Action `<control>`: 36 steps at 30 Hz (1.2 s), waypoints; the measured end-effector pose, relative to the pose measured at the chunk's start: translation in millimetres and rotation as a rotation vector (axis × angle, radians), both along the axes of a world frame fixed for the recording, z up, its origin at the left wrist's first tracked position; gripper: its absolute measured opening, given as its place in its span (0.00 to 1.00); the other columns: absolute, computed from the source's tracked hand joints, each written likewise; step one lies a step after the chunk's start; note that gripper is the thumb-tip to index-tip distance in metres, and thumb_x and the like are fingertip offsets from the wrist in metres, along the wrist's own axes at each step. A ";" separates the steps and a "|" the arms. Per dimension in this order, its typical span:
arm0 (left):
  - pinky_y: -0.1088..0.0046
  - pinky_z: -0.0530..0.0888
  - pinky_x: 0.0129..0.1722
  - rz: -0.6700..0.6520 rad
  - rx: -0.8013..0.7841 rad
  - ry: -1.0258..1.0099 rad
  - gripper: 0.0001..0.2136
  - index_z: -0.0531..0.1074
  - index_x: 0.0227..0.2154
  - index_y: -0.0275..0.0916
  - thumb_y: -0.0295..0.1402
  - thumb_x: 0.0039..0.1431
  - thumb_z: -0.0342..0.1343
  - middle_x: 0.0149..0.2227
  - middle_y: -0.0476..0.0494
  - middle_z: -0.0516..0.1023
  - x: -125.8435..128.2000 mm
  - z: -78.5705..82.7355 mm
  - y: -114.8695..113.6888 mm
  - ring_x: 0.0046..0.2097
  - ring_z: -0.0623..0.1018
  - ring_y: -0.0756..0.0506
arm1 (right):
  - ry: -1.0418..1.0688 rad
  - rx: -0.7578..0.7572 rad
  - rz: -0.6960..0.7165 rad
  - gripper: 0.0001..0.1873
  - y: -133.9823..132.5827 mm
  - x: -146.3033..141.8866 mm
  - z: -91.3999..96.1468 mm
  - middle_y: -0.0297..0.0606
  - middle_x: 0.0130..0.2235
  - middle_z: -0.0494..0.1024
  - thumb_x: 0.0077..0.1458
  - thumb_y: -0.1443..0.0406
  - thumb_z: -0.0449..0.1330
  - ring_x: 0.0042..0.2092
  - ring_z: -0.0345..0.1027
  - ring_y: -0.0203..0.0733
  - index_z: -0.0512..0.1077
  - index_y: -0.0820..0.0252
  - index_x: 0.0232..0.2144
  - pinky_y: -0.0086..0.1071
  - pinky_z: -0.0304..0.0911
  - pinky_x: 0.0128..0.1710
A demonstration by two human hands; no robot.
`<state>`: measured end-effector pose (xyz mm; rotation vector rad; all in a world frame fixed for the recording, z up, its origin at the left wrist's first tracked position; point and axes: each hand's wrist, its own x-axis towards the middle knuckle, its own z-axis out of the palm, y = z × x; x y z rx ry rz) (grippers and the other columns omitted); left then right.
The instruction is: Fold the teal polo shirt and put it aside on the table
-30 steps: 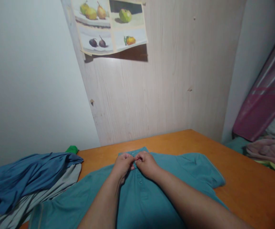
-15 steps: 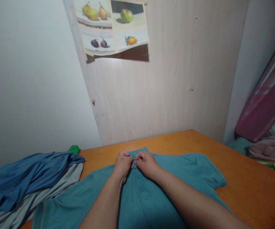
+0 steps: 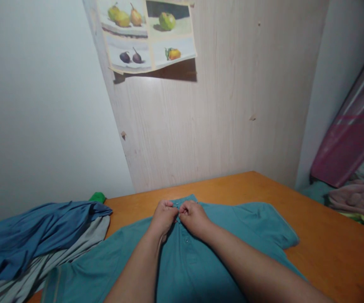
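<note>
Pinching the upper placket (image 3: 185, 251) of a teal polo shirt (image 3: 200, 273) with curled left hand (image 3: 163, 218) and right hand (image 3: 195, 217), angled inward (almost tip to tip). Lies spread face-up across the tabletop (image 3: 333, 248), with collar (image 3: 188, 199) near the far edge.

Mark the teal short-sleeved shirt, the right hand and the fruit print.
Teal short-sleeved shirt (image 3: 177, 261): head view, lower front.
Right hand (image 3: 194, 216): head view, its back.
Fruit print (image 3: 149, 38): head view, middle of the sheet.

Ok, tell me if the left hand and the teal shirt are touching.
Touching. The head view shows the left hand pinching the teal shirt just below the collar, with creases running down from there.
</note>
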<state>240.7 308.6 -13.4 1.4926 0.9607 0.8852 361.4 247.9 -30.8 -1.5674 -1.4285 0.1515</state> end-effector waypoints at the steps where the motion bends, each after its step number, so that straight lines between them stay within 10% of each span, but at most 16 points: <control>1: 0.80 0.63 0.22 0.015 0.001 -0.011 0.15 0.60 0.37 0.42 0.26 0.49 0.58 0.21 0.61 0.64 0.5 -0.4 0.2 0.19 0.65 0.55 | 0.001 0.000 0.003 0.08 -0.2 -0.1 -0.1 0.31 0.28 0.70 0.45 0.76 0.60 0.32 0.64 0.37 0.71 0.60 0.25 0.27 0.57 0.33; 16: 0.80 0.56 0.18 0.004 -0.056 -0.089 0.13 0.58 0.18 0.41 0.27 0.41 0.60 0.14 0.60 0.58 1.8 5.0 2.0 0.16 0.58 0.57 | -0.010 0.032 0.034 0.08 -1.8 -0.5 -5.0 0.30 0.29 0.69 0.48 0.75 0.62 0.33 0.63 0.37 0.68 0.59 0.28 0.28 0.55 0.34; 27: 0.79 0.60 0.19 0.091 -0.063 -0.016 0.15 0.60 0.29 0.43 0.25 0.45 0.62 0.16 0.61 0.64 6.7 -0.2 -0.7 0.17 0.65 0.53 | -0.154 0.007 0.045 0.09 -4.3 3.2 0.0 0.34 0.32 0.70 0.48 0.77 0.56 0.36 0.64 0.40 0.67 0.58 0.27 0.30 0.55 0.36; 36: 0.79 0.50 0.17 0.043 -0.088 -0.042 0.15 0.58 0.19 0.42 0.27 0.44 0.62 0.13 0.61 0.57 1.9 4.5 0.9 0.14 0.56 0.57 | 0.149 -0.018 0.076 0.07 2.5 2.1 -6.2 0.30 0.29 0.70 0.47 0.73 0.61 0.32 0.63 0.37 0.69 0.59 0.30 0.29 0.56 0.33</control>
